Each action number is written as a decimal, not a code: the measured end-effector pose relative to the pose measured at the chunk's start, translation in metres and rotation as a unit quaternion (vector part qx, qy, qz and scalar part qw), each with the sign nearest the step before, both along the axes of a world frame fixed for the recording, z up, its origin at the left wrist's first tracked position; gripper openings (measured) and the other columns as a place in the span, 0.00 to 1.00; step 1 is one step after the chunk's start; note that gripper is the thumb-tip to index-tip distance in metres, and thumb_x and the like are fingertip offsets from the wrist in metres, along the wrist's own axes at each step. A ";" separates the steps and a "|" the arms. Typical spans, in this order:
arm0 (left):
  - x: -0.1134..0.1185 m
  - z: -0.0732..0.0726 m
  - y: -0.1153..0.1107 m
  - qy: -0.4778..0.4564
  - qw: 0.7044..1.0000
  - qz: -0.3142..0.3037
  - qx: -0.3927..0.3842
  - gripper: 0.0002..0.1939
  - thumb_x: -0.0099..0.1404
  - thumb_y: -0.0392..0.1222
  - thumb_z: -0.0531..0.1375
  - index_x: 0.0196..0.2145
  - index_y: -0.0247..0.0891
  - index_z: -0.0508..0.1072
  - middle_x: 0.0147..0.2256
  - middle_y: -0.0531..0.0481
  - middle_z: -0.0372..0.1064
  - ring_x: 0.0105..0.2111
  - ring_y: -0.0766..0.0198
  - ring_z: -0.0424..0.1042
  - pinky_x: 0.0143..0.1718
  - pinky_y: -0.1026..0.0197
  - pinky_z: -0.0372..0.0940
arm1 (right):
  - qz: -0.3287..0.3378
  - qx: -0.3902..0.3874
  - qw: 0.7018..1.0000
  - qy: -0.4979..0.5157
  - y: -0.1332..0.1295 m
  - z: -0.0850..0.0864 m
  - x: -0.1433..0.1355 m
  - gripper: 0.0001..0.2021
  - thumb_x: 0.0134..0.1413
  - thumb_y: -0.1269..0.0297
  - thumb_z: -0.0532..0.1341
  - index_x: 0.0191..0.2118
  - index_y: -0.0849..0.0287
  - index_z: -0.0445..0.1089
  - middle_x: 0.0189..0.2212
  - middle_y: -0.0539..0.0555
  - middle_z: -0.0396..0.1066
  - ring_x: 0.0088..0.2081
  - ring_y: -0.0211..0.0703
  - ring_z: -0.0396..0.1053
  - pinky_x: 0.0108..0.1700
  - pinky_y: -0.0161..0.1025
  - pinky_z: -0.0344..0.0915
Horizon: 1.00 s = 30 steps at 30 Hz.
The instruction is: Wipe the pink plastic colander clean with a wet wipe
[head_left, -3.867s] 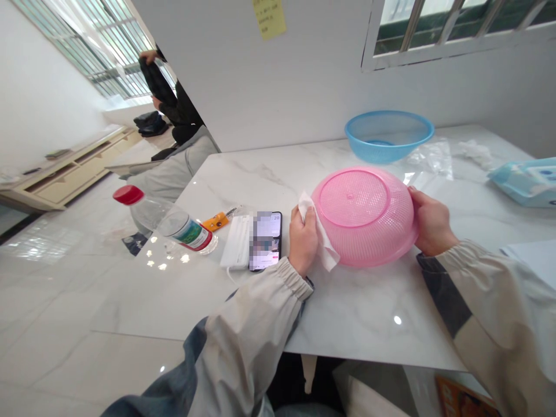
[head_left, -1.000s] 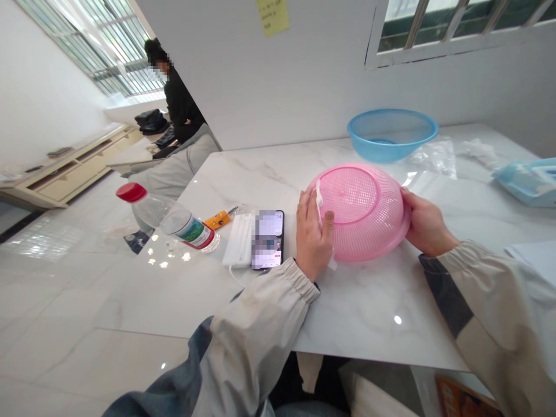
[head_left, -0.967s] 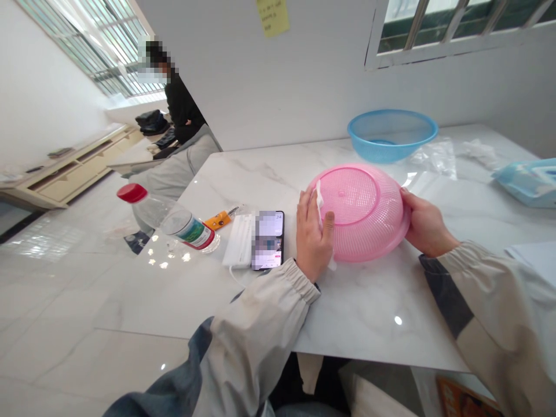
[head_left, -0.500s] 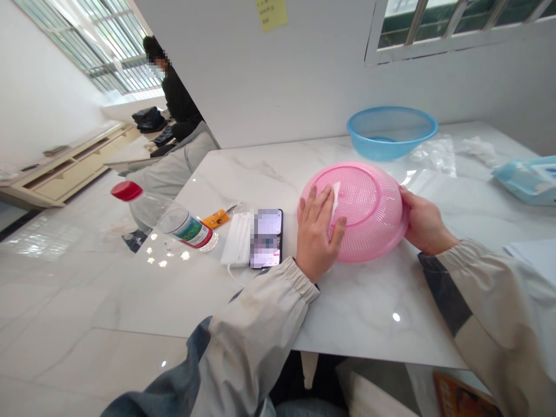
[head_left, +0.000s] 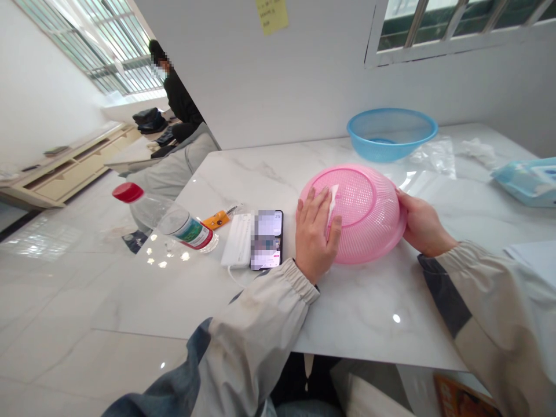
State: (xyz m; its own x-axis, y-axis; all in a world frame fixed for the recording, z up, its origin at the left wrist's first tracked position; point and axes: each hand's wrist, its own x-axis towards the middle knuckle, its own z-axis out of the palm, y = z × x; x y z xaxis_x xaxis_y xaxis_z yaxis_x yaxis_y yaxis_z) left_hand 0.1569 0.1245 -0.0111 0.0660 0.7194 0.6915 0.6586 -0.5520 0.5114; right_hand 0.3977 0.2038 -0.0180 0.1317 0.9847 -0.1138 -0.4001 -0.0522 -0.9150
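A pink plastic colander [head_left: 351, 197] lies upside down and slightly tilted over the marble-patterned table, its perforated base facing up. Pressed against its left side is my left hand [head_left: 316, 234], fingers stretched out over a white wipe [head_left: 332, 200]. Only the wipe's edge shows, between thumb and forefinger; the rest is under the hand. On the other side, my right hand [head_left: 423, 225] grips the colander's rim, with the thumb on the outside and the other fingers mostly hidden.
Behind the colander stands a blue colander [head_left: 391, 147] beside a clear plastic bag [head_left: 436, 156]. A blue wipes pack [head_left: 527, 180] lies at right. To the left are a phone [head_left: 273, 240], a white power bank [head_left: 237, 240], an orange item [head_left: 216, 219] and a bottle [head_left: 186, 229]. A person [head_left: 178, 95] sits beyond.
My left hand and the wipe have slid slightly left and down on the pink colander. The colander has shifted a little, with my right hand still on its rim.
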 end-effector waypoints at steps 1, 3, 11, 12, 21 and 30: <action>0.000 0.000 -0.001 0.006 1.000 -0.002 0.003 0.28 0.86 0.48 0.51 0.78 0.42 0.64 0.75 0.39 0.67 0.82 0.50 0.53 0.83 0.35 0.44 | 0.002 0.000 1.000 0.000 0.000 0.000 0.000 0.09 0.57 0.55 0.76 0.33 0.51 0.79 0.37 0.52 0.84 0.53 0.51 0.79 0.53 0.44 0.79; 0.001 0.002 -0.002 0.021 1.000 -0.010 0.009 0.28 0.86 0.48 0.51 0.77 0.42 0.66 0.75 0.39 0.68 0.82 0.51 0.54 0.84 0.35 0.42 | 0.009 0.003 1.000 -0.001 0.000 0.001 -0.001 0.10 0.57 0.54 0.77 0.33 0.50 0.79 0.36 0.52 0.83 0.52 0.51 0.80 0.52 0.45 0.80; 0.001 0.010 -0.005 0.045 0.998 -0.021 0.047 0.24 0.85 0.46 0.52 0.71 0.42 0.74 0.70 0.42 0.75 0.78 0.53 0.64 0.84 0.38 0.46 | 0.054 0.012 0.998 -0.018 -0.006 0.000 -0.004 0.12 0.62 0.49 0.76 0.42 0.50 0.82 0.41 0.51 0.84 0.49 0.47 0.81 0.53 0.44 0.81; 0.001 0.011 -0.006 0.040 0.998 -0.018 0.044 0.24 0.85 0.46 0.52 0.71 0.42 0.75 0.69 0.42 0.76 0.77 0.53 0.65 0.83 0.38 0.47 | 0.063 0.014 0.998 -0.019 -0.007 0.001 -0.005 0.13 0.63 0.48 0.76 0.43 0.51 0.83 0.42 0.52 0.84 0.48 0.46 0.82 0.52 0.43 0.81; 0.000 0.018 -0.011 0.014 0.997 0.006 0.078 0.23 0.84 0.41 0.52 0.69 0.44 0.77 0.67 0.44 0.78 0.74 0.55 0.69 0.82 0.41 0.50 | 0.173 0.019 0.984 -0.019 -0.021 0.014 -0.006 0.22 0.62 0.43 0.76 0.56 0.48 0.85 0.50 0.52 0.85 0.48 0.46 0.81 0.44 0.38 0.82; -0.001 0.016 -0.008 0.035 0.995 0.017 0.089 0.23 0.86 0.42 0.50 0.69 0.43 0.77 0.68 0.44 0.78 0.73 0.56 0.71 0.81 0.41 0.55 | 0.170 0.013 0.985 -0.013 -0.020 0.014 -0.004 0.23 0.56 0.49 0.80 0.56 0.49 0.85 0.45 0.51 0.85 0.40 0.43 0.79 0.37 0.36 0.80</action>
